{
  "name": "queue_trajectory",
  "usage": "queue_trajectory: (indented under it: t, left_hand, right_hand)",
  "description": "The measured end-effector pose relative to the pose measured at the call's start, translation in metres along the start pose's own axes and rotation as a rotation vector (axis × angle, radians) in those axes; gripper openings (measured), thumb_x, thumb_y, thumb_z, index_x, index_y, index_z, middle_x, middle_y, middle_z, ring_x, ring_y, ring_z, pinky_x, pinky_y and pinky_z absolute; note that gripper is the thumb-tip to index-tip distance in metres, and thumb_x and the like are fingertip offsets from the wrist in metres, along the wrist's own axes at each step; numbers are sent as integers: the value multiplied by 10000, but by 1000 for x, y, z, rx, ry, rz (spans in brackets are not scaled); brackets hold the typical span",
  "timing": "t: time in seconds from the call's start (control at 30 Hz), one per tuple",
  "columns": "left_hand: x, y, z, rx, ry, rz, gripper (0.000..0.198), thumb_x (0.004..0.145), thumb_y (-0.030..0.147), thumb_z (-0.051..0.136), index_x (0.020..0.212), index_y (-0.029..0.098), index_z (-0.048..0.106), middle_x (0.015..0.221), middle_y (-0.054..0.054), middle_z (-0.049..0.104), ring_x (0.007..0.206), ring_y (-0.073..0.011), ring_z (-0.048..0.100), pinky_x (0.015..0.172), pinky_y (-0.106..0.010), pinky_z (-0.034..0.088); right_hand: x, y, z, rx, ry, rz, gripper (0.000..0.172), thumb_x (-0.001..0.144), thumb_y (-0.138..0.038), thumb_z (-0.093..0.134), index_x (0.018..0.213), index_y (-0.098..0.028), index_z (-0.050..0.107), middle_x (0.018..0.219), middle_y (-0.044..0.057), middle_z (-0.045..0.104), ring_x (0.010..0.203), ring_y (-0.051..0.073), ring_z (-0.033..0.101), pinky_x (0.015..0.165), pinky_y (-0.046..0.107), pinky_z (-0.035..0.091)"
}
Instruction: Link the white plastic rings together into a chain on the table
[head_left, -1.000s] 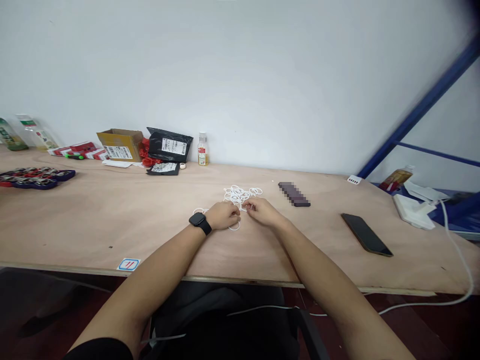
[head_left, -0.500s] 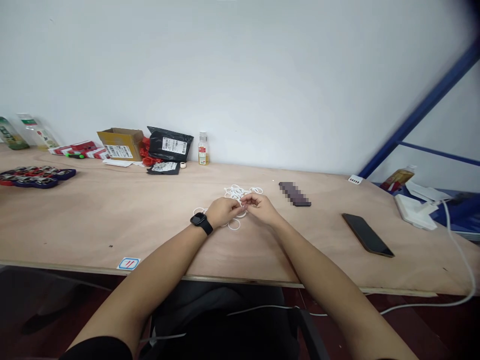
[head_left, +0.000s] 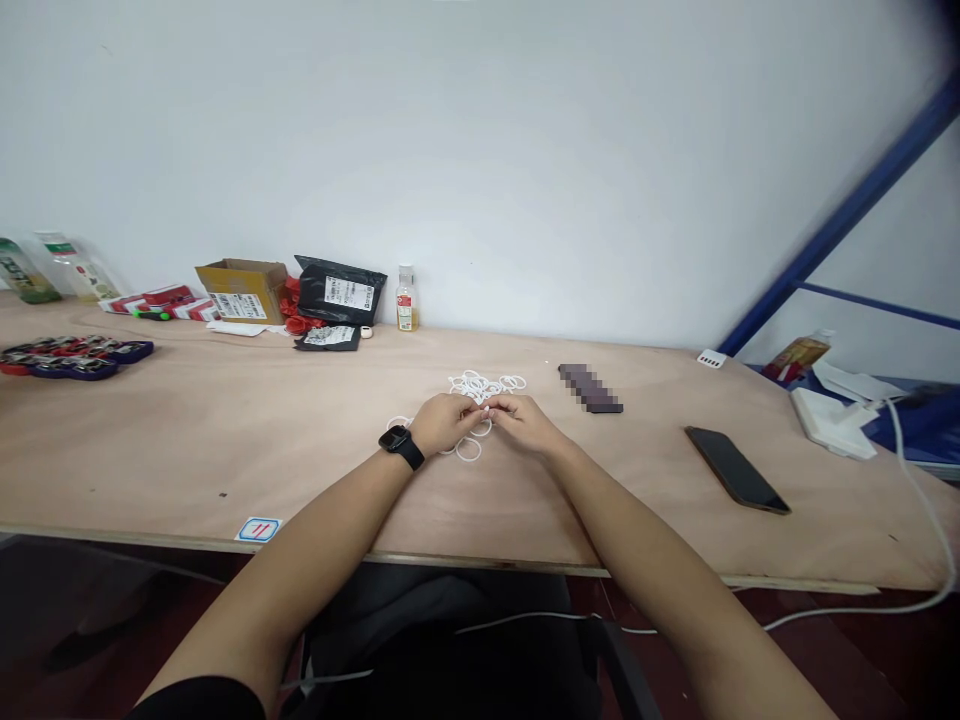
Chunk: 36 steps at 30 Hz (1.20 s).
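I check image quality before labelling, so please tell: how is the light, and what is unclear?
In the head view, light on the wall is soft and even; the top right corner and the floor below the wooden table are dark; pixel blocks cover a flat object; detail between left hand and right hand is too small to tell.

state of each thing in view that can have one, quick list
left hand: fingers bent inward, hold unclear
right hand: fingertips meeting the left's, hold unclear
white rings: loosely heaped, a few apart
smartwatch: strapped on, screen dark
phone: lying flat, screen dark
cardboard box: top open
black mailer: propped up
small bottle: upright, partly filled
far-right bottle: tilted
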<state>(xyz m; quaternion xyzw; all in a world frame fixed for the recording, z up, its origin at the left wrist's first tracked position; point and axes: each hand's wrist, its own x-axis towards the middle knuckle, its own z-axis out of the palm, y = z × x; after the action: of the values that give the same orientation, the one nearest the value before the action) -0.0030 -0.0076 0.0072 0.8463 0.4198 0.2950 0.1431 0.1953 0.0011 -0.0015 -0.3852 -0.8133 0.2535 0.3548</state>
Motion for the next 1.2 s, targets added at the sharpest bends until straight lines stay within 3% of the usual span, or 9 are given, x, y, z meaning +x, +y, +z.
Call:
queue_trajectory:
  t: [0.57,0.7,0.77,0.9,1.1,1.2]
  left_hand:
    - [0,3,2,-38,-58,92,282,903,380,535,785,171,683,681,-6,645,621,-118,527,591,-234,343]
    - [2,-2,-3,18,-21,20,315,923,374,480,806,183,701,721,-22,671,657,-135,553,610,-246,347]
    - [2,-6,-6,89,-81,-66,353,916,396,471,745,186,698,709,-30,679,646,-147,557,597,-255,336]
    - [1,-11,-7,204,-223,-192,334,848,438,548,669,199,698,716,-36,699,663,-167,589,613,-263,352]
    - [2,-6,-7,247,-136,-142,307,828,464,570,729,209,709,848,-42,720,833,-205,630,737,-293,412]
    - [2,-5,-6,188,-121,-92,273,844,434,569,779,210,711,862,-30,720,846,-188,629,782,-286,431]
  right_hand:
    - [1,0,2,-7,95,39,188,693,-137,518,732,-167,698,697,-1,673,667,138,589,643,237,433]
    - [3,6,-3,-30,143,67,406,704,-90,484,1030,-177,710,905,32,721,662,126,588,633,240,446]
    - [3,9,-7,-111,148,83,470,704,-60,484,1108,-183,691,971,45,723,669,126,585,651,247,452]
    - [1,16,-7,-250,56,92,396,721,-53,525,1048,-176,710,948,54,727,734,152,605,715,272,462]
    - [1,15,3,-336,-101,34,277,788,-144,587,1036,-187,703,973,58,717,877,183,627,778,279,451]
    - [0,13,3,-386,-160,73,218,790,-173,604,983,-189,703,916,50,713,839,178,622,727,261,433]
